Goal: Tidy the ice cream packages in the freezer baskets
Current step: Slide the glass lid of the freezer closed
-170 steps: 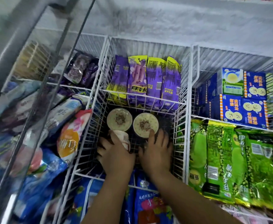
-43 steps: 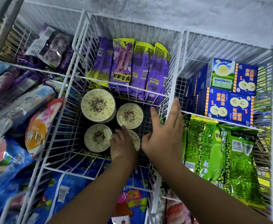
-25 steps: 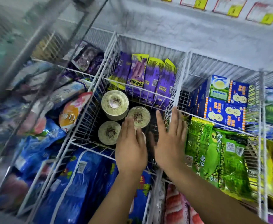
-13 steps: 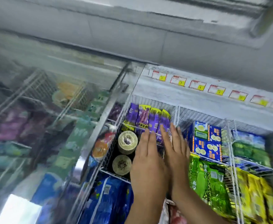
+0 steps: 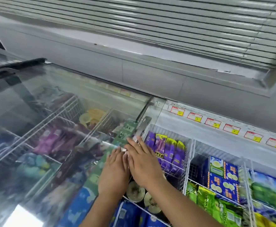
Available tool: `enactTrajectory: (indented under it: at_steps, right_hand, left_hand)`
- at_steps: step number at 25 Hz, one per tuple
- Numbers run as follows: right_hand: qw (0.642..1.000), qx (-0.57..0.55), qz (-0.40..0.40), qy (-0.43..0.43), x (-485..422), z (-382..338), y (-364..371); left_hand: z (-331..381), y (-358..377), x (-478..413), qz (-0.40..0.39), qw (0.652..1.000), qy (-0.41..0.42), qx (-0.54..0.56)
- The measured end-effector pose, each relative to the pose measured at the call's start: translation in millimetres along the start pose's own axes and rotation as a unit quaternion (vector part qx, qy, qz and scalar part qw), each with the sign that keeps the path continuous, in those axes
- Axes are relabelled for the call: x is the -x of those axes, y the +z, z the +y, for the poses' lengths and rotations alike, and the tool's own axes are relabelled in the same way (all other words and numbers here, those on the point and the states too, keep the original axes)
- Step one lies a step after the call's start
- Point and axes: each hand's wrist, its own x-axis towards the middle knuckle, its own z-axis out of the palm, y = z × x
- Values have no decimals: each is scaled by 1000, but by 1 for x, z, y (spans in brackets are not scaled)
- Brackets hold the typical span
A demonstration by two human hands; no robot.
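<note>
Fingers (image 5: 139, 149) of both hands straight, holding nothing. Left hand (image 5: 114, 176) and right hand (image 5: 144, 167) lie side by side at the glass lid's (image 5: 52, 128) edge. Cups (image 5: 134, 192) at 6 o'clock below the wrists. Purple packs (image 5: 168, 149) at 3 o'clock, in the same basket (image 5: 188, 154).

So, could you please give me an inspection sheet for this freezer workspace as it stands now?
Surface: white wire freezer baskets; sliding glass lid covers the left part.
Job's things: purple-and-yellow bar packages upright at the back; round pale-lidded cups in front of them; blue cardboard boxes and green foil wrappers in the basket to the right.
Clutter: blue plastic bags in front; blurred packages under the glass.
Grippers: left hand and right hand flat, fingers straight, at the glass lid's edge, holding nothing.
Cables: nothing seen.
Surroundings: red-and-yellow price tags along the back rim; grey window blinds above.
</note>
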Motion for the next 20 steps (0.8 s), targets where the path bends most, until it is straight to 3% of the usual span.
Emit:
enactTrajectory:
  at_steps: [10, 14, 17, 20]
  right_hand:
    - [997, 80, 21, -10, 3, -8, 1]
    - [998, 52, -19, -15, 14, 2, -7]
    - [998, 53, -17, -14, 44, 25, -22]
    - [998, 54, -21, -3, 88, 62, -36]
  left_hand:
    - [9, -3, 8, -23, 998, -46, 28]
    - [12, 12, 11, -35, 996, -70, 46]
    - [42, 34, 27, -48, 998, -43, 22]
    - [89, 60, 51, -54, 993, -73, 70]
